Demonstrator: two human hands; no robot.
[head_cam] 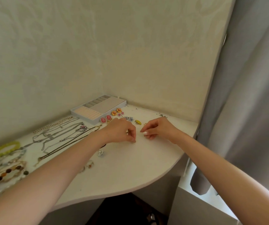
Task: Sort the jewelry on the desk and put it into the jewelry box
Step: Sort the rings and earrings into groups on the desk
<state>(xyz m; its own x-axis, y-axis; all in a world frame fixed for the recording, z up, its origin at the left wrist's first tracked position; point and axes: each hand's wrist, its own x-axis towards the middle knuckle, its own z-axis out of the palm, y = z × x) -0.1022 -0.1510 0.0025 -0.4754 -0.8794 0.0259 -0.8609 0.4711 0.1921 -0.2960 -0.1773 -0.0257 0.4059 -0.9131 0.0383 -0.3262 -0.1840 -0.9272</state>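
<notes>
Jewelry (8, 172) is spread over the left and far parts of the white bench (130, 168); nearest, at the left edge, lie beaded bracelets (18, 167) and, just beyond them, a yellow-green bangle (4, 149); further in, thin necklaces (61, 140) lie stretched side by side toward the wall.

Both bare forearms reach forward from the bottom corners and converge mid-bench; a clear crystal piece (101, 152) lies just beside the left forearm. The left hand (120, 131) is arched knuckles-up, its fingers (131, 133) curled downward, thumb and forefinger tips drawn together and touching the bench; whether they pinch anything I cannot tell. The right hand (158, 129) faces it, close but apart, its fingers (148, 131) curled and pointing left with the tips nearly together; what they hold, if anything, is too small to tell.

Beyond the hands lie a yellow piece (138, 122), blue flower earrings (128, 118), pink oval earrings (106, 118) and orange round earrings (116, 111); behind these the jewelry box (85, 116) sits open against the wall, its compartments showing no jewelry; a grey curtain (252, 111) hangs at the right.
</notes>
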